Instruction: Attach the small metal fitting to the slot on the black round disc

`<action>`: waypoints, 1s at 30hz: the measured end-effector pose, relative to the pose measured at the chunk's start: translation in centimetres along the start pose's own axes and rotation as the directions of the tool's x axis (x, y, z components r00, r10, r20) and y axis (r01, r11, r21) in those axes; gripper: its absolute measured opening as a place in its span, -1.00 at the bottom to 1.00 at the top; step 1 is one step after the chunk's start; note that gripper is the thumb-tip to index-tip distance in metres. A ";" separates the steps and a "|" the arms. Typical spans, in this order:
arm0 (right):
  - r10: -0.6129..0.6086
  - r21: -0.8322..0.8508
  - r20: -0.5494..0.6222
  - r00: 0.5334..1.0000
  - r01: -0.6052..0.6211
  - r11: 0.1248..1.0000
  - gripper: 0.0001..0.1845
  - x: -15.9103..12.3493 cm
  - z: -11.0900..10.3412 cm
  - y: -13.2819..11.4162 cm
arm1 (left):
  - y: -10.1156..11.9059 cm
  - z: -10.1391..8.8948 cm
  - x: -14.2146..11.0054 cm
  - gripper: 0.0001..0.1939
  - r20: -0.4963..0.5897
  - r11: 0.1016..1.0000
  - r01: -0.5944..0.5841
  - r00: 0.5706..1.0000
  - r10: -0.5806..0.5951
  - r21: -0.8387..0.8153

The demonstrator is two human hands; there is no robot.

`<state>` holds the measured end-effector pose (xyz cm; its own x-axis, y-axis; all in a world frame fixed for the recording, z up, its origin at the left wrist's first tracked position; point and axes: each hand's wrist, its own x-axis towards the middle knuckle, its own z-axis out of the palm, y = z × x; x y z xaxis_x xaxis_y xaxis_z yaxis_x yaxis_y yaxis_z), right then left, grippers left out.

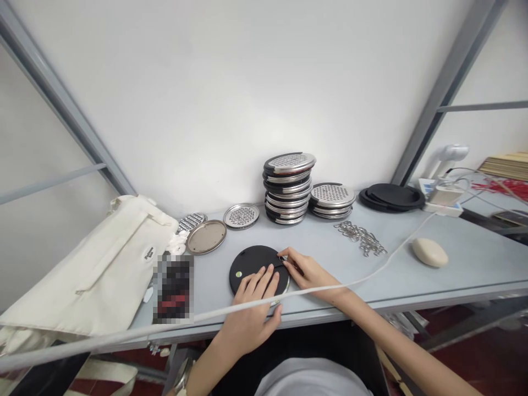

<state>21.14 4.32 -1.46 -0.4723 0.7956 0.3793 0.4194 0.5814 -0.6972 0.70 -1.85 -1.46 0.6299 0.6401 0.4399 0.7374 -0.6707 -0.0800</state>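
Note:
A round black disc (251, 264) with a small green-and-white sticker lies on the table near its front edge. Some silver rim shows at its lower right. My left hand (253, 313) rests flat over the disc's near side, fingers spread, thumb by the rim. At the right edge of the disc, my right hand (307, 272) pinches a small bent metal wire hook (281, 258), mostly hidden by the fingertips. Loose metal hooks (362, 237) lie in a pile beyond that hand.
Behind stand a tall stack of round graters (289, 190), a shorter stack (333, 201) and black discs (391, 197). Farther left are grater plates (241, 215), a metal lid (206, 236) and a white bag (94, 264). A white cable (322, 288) crosses in front; a beige oval object (429, 252) sits right.

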 end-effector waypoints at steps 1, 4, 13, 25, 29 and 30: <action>0.000 0.000 0.003 1.000 0.000 1.000 -0.78 0.0 0.0 0.0 | 0.0 0.0 0.0 -0.47 -0.001 1.000 0.000 1.000 0.000 0.001; 0.001 -0.001 0.012 1.000 -0.001 1.000 -0.79 0.0 0.0 -0.2 | 0.0 -0.1 0.0 -0.47 -0.005 1.000 0.000 1.000 0.000 0.003; 0.057 -0.038 0.050 0.997 -0.055 0.998 -0.82 0.1 -0.1 -0.7 | -0.1 0.0 -0.1 -0.47 -0.012 1.000 -0.006 1.000 0.006 0.005; 0.073 -0.074 0.066 0.995 -0.069 0.995 -0.82 0.1 -0.1 -0.7 | 0.0 0.0 -0.1 -0.47 -0.005 1.000 -0.008 1.000 0.008 0.008; 0.075 -0.095 0.073 0.994 -0.068 0.993 -0.82 0.1 -0.1 -0.6 | -0.1 0.1 -0.2 -0.44 0.016 1.000 -0.018 1.000 0.018 0.016; 0.075 -0.102 0.075 0.994 -0.067 0.993 -0.81 0.1 0.0 -0.6 | -0.1 0.1 -0.2 -0.44 0.021 1.000 -0.020 1.000 0.020 0.017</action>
<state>20.88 4.04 -0.98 -0.4966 0.8217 0.2796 0.5269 0.5413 -0.6552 0.49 -1.88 -1.61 0.6494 0.6343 0.4195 0.7286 -0.6769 -0.1045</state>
